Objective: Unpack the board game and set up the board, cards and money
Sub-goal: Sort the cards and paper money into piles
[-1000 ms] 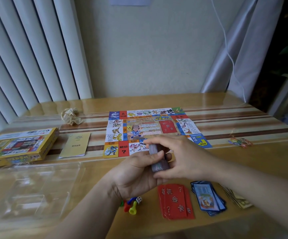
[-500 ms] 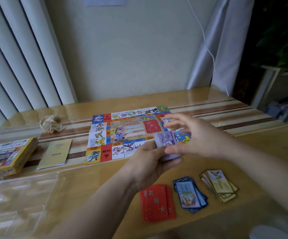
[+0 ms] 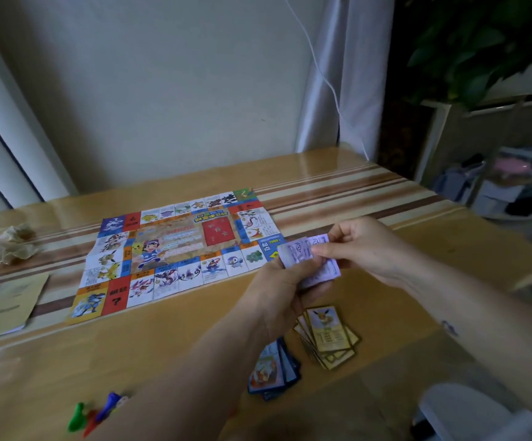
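Observation:
The colourful game board [image 3: 175, 249] lies flat and unfolded on the wooden table [image 3: 385, 192]. Just right of its near right corner, my left hand [image 3: 277, 291] grips a stack of purple paper money [image 3: 309, 259] from below. My right hand [image 3: 363, 246] pinches the top purple note at its right end. Below the hands lie a fanned pile of gold-edged cards [image 3: 328, 337] and a pile of blue-edged cards [image 3: 274, 367], partly hidden by my left forearm. Coloured pawns [image 3: 96, 412] lie near the front edge.
A yellowish booklet [image 3: 6, 303] lies left of the board, with a crumpled paper ball [image 3: 10, 243] behind it. A white cable [image 3: 322, 78] and a curtain hang at the back right. A plant and shelves stand to the right, off the table.
The view has swung right and down, so the game box and plastic tray have left the frame. My hands carry the purple money further right, and my right hand now pinches the top note.

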Tool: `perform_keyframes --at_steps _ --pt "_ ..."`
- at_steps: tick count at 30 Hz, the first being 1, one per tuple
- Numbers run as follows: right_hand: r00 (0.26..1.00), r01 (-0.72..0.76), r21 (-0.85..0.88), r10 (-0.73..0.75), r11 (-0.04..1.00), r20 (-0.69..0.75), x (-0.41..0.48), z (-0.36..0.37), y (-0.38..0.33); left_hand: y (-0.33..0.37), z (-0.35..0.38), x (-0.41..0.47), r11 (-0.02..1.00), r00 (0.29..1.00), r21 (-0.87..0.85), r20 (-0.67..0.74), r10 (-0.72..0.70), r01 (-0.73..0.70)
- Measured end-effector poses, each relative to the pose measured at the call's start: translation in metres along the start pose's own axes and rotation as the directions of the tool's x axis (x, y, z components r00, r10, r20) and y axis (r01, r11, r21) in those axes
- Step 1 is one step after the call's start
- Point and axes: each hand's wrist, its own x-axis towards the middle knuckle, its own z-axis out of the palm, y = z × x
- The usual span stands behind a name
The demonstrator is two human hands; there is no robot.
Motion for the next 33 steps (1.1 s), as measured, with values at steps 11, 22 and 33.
perform_keyframes --at_steps 11,22,33 --pt "0.994 -0.094 0.062 0.097 0.994 -0.052 -0.009 -0.043 0.026 -0.023 0.021 0.021 0.996 0.999 0.083 0.041 -0.022 0.019" --pt "0.989 -0.135 0.062 0.138 0.989 -0.055 -0.012 -0.045 0.038 -0.029 0.032 0.03 0.978 0.998 0.205 -0.06 -0.032 0.044" --pt "0.984 -0.066 0.009 0.067 0.998 -0.163 -0.007 -0.044 0.041 -0.024 0.029 0.028 0.995 0.997 0.069 -0.033 -0.067 0.07"
